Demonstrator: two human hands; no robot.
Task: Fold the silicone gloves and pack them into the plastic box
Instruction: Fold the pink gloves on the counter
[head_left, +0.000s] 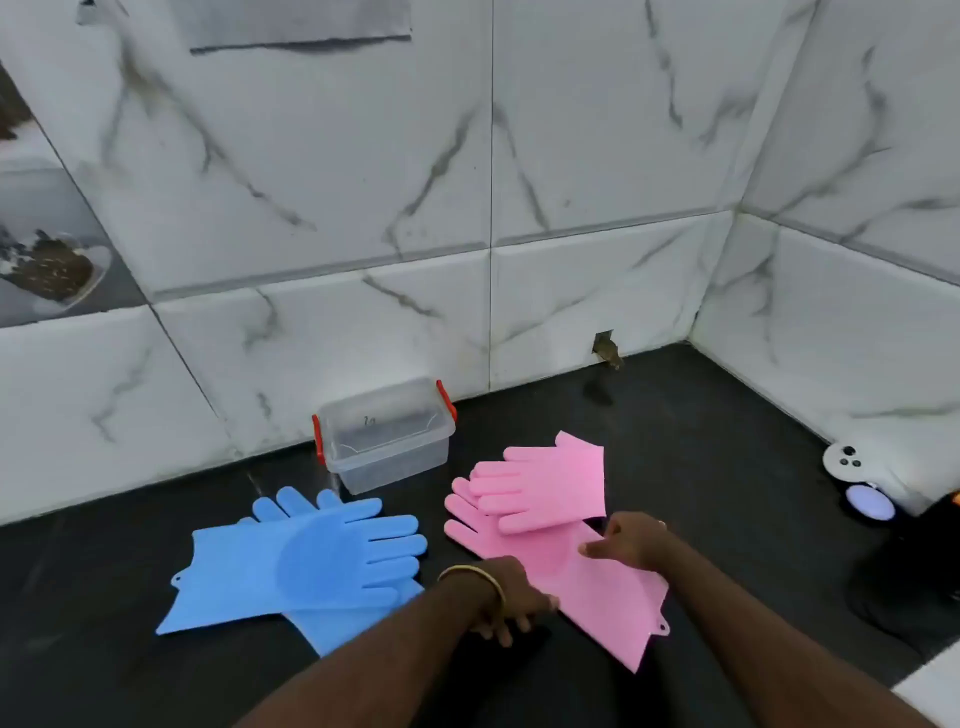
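Note:
Two blue silicone gloves (311, 566) lie crossed on the black counter at the left. Two pink silicone gloves (540, 493) lie overlapped to their right. A clear plastic box (387, 436) with red clips stands open against the tiled wall, behind both pairs. My left hand (511, 605) rests with its fingers curled at the near edge of the lower pink glove (602, 597); whether it grips that edge is unclear. My right hand (626, 540) hovers over the same glove with fingers loosely apart, holding nothing.
Marble-tiled walls (493, 208) meet in a corner at the back right. A white and lilac round object (862, 488) and a black item (914, 582) sit at the right edge. Bare black counter (701, 441) stretches behind the pink gloves.

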